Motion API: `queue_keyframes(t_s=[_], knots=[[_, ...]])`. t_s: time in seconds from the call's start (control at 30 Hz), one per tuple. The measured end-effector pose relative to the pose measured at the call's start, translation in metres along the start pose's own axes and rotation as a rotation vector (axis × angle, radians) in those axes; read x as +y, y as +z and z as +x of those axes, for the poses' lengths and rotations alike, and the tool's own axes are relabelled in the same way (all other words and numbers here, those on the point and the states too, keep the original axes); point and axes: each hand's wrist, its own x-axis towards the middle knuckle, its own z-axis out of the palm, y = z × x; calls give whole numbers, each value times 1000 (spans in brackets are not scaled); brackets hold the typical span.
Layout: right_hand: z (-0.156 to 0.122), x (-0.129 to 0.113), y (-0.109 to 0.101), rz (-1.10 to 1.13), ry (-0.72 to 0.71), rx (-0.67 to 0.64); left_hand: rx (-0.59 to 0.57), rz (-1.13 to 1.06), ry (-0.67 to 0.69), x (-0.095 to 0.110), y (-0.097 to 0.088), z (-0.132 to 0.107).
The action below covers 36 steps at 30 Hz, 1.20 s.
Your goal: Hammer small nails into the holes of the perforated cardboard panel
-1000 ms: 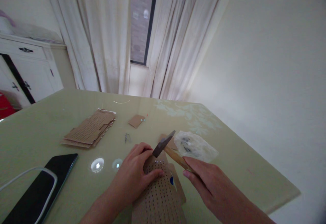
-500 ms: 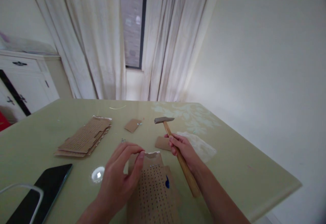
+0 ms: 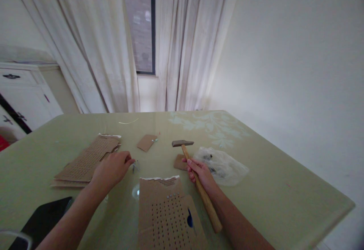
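My right hand (image 3: pixel 200 174) is wrapped round the wooden handle of a hammer (image 3: pixel 204 197), its metal head pointing away from me above the table. At the left, my left hand (image 3: pixel 113 169) has its fingertips pinched together at a small cluster of nails (image 3: pixel 137 165) on the table top. Whether a nail is between those fingertips is too small to make out. In front of me lies a brown cardboard piece (image 3: pixel 167 223) with rows of dark holes, a torn white top edge and a blue mark. A short row of small shiny nail heads shows near its top.
A stack of perforated cardboard (image 3: pixel 82 162) lies beyond my left forearm. Further off is a small cardboard square (image 3: pixel 147 143). A clear plastic bag (image 3: pixel 227 168) with dark bits rests right of the hammer. A black tablet-like device (image 3: pixel 42 219) and white cable (image 3: pixel 17 235) lie near left.
My left hand has moved from the top edge of the cardboard piece leftward to the nails. My right hand still holds the hammer in much the same place. The view has shifted slightly.
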Motion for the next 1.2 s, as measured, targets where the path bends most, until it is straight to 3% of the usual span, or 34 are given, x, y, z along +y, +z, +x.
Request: queue_keyframes(t_s=[0.37, 0.57, 0.7, 0.8, 0.87, 0.97, 1.07, 1.2], knots=[[-4, 4, 4, 1, 26, -8, -85, 1, -120, 14, 26, -2], [-5, 5, 5, -13, 25, -12, -110, -36, -114, 16, 19, -6], [-6, 4, 5, -9, 26, -10, -64, -102, -101, 21, 2, -8], [-7, 3, 6, 0, 25, -11, -28, -236, -14, 32, -22, -18], [-6, 3, 6, 8, 25, -11, -50, -445, 111, 44, -39, -31], [-6, 3, 6, 19, 27, -13, -221, -870, 300, 65, -57, -53], [-5, 3, 5, 24, 29, -17, -416, -857, 423, 81, -60, -68], [-5, 3, 5, 28, 22, -22, -472, -717, 484, 89, -55, -70]])
